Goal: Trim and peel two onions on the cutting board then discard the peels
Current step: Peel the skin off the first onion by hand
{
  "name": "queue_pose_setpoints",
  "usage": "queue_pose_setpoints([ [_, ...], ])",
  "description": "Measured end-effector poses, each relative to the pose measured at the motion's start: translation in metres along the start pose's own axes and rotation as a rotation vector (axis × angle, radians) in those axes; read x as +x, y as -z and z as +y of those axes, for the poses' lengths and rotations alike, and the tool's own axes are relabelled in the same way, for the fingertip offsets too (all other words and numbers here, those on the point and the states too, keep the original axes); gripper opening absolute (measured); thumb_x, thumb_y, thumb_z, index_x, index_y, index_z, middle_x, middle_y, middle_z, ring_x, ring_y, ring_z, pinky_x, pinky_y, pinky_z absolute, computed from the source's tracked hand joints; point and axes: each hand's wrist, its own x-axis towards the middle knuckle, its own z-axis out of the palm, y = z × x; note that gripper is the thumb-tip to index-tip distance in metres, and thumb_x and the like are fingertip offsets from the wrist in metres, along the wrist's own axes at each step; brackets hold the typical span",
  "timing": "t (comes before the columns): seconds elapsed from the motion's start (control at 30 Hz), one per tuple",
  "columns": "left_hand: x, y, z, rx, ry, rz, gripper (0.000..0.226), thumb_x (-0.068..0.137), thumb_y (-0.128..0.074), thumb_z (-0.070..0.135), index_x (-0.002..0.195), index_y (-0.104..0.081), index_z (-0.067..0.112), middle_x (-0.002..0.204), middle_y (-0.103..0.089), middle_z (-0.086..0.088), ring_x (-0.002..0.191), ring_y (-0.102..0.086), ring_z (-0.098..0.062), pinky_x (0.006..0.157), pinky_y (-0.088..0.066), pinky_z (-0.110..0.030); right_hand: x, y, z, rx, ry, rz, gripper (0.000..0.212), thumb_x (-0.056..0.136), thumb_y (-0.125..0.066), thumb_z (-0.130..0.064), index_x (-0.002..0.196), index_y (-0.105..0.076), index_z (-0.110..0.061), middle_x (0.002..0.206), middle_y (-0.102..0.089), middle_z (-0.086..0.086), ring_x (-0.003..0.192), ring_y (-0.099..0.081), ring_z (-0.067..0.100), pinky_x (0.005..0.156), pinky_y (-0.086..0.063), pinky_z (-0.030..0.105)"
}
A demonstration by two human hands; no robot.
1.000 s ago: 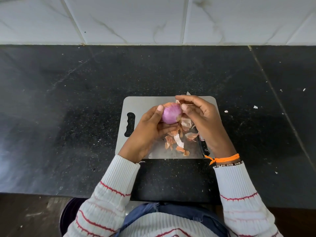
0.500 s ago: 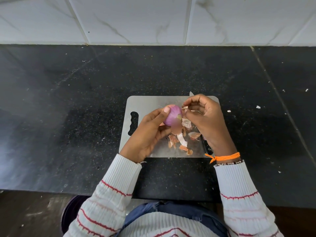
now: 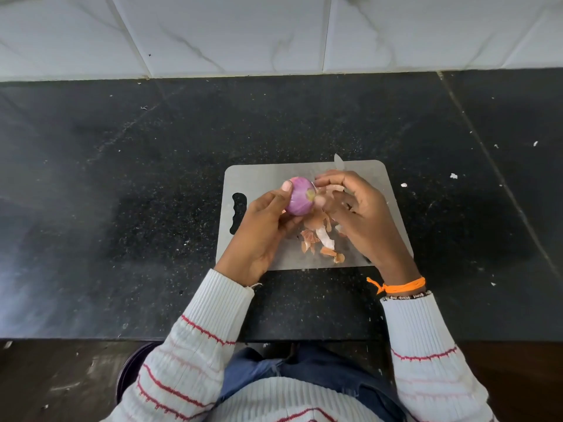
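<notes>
Onion gripped in left hand, right hand pinching its peel (above board).

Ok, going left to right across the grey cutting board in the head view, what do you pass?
Black handle cutout → left hand → purple peeled onion → right hand

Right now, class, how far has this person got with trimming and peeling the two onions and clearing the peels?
Done: one onion looks mostly bare and purple, with loose peels on the cutting board. In hand: the left hand holds that onion while the right hand pinches skin at its end. Left: a second onion is not in view, and the peels are not yet discarded.
</notes>
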Motion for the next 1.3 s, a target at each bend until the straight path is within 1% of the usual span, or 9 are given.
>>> queue_pose_setpoints([
  [0.17, -0.004, 0.0, 0.003, -0.029, 0.045, -0.01, 0.044, 0.09, -0.053, 0.03, 0.116, -0.057, -0.005, 0.096, -0.069, -0.01, 0.082, -0.068, -0.013, 0.08, -0.056, -0.024, -0.003, -0.007, -0.001, -0.049, 0.113, 0.119, 0.031, 0.071, -0.078, -0.008, 0.099, -0.067, -0.01, 0.096, -0.061, -0.01, 0.094, -0.061, 0.003, 0.082, -0.052, 0.019],
  [0.3, -0.005, 0.0, 0.007, -0.027, 0.049, -0.008, 0.045, 0.087, -0.057, 0.029, 0.116, -0.054, -0.006, 0.098, -0.068, -0.013, 0.084, -0.068, -0.016, 0.079, -0.057, -0.024, -0.003, -0.008, -0.002, -0.016, 0.133, 0.182, 0.028, 0.069, -0.078, -0.003, 0.096, -0.07, -0.008, 0.087, -0.066, 0.004, 0.084, -0.065, 0.013, 0.075, -0.054, 0.019],
  [0.47, -0.005, -0.002, 0.006, -0.004, 0.051, 0.0, 0.037, 0.087, -0.058, 0.026, 0.111, -0.054, -0.002, 0.103, -0.067, -0.016, 0.085, -0.069, -0.018, 0.076, -0.057, -0.024, -0.002, -0.003, -0.001, 0.008, 0.094, 0.173, 0.021, 0.072, -0.075, -0.003, 0.091, -0.071, -0.01, 0.082, -0.067, -0.006, 0.079, -0.067, 0.01, 0.071, -0.052, 0.016],
  [0.57, -0.002, -0.003, 0.008, 0.022, 0.058, 0.004, 0.034, 0.087, -0.059, 0.027, 0.108, -0.055, 0.0, 0.107, -0.067, -0.017, 0.09, -0.069, -0.02, 0.08, -0.057, -0.026, 0.001, 0.002, -0.001, 0.015, 0.102, 0.155, 0.021, 0.074, -0.074, -0.002, 0.091, -0.071, -0.014, 0.081, -0.069, -0.003, 0.078, -0.068, 0.013, 0.071, -0.054, 0.019],
  [0.77, 0.001, -0.01, 0.009, 0.002, 0.094, 0.012, 0.045, 0.089, -0.057, 0.028, 0.117, -0.054, -0.008, 0.082, -0.073, -0.005, 0.079, -0.07, -0.015, 0.075, -0.058, -0.023, 0.007, 0.007, 0.004, 0.058, 0.065, 0.167, 0.021, 0.076, -0.071, 0.003, 0.089, -0.07, -0.014, 0.087, -0.071, 0.0, 0.081, -0.068, 0.011, 0.073, -0.054, 0.018],
  [0.9, 0.002, -0.014, 0.008, 0.0, 0.1, 0.005, 0.034, 0.09, -0.055, 0.031, 0.104, -0.061, 0.001, 0.078, -0.074, -0.003, 0.076, -0.07, -0.012, 0.072, -0.057, -0.02, 0.01, 0.01, 0.014, -0.095, 0.053, 0.218, 0.015, 0.077, -0.07, -0.001, 0.089, -0.07, -0.01, 0.089, -0.07, 0.001, 0.082, -0.067, 0.008, 0.072, -0.054, 0.016],
  [1.0, 0.002, -0.015, 0.007, -0.036, 0.104, 0.024, 0.029, 0.089, -0.054, 0.033, 0.099, -0.061, 0.006, 0.082, -0.073, -0.005, 0.075, -0.07, -0.012, 0.069, -0.057, -0.019, 0.013, 0.013, 0.019, -0.132, -0.005, 0.159, 0.014, 0.083, -0.065, -0.003, 0.094, -0.071, -0.01, 0.094, -0.071, 0.002, 0.088, -0.066, 0.007, 0.078, -0.054, 0.018],
  [1.13, 0.001, -0.014, 0.008, -0.08, 0.095, 0.064, 0.037, 0.089, -0.055, 0.033, 0.109, -0.059, 0.001, 0.094, -0.069, -0.011, 0.082, -0.069, -0.016, 0.072, -0.058, -0.022, 0.019, 0.013, 0.013, -0.025, -0.03, 0.07, 0.019, 0.093, -0.054, -0.01, 0.105, -0.069, -0.011, 0.101, -0.071, 0.0, 0.095, -0.066, 0.008, 0.084, -0.055, 0.029],
  [1.3, -0.003, -0.013, 0.007, -0.09, 0.081, 0.087, 0.048, 0.09, -0.054, 0.031, 0.121, -0.051, -0.005, 0.11, -0.065, -0.017, 0.097, -0.066, -0.022, 0.079, -0.056, -0.027, 0.02, 0.01, 0.005, 0.092, -0.024, -0.013, 0.018, 0.085, -0.065, -0.008, 0.1, -0.069, -0.016, 0.097, -0.07, -0.004, 0.092, -0.067, 0.008, 0.082, -0.055, 0.025],
])
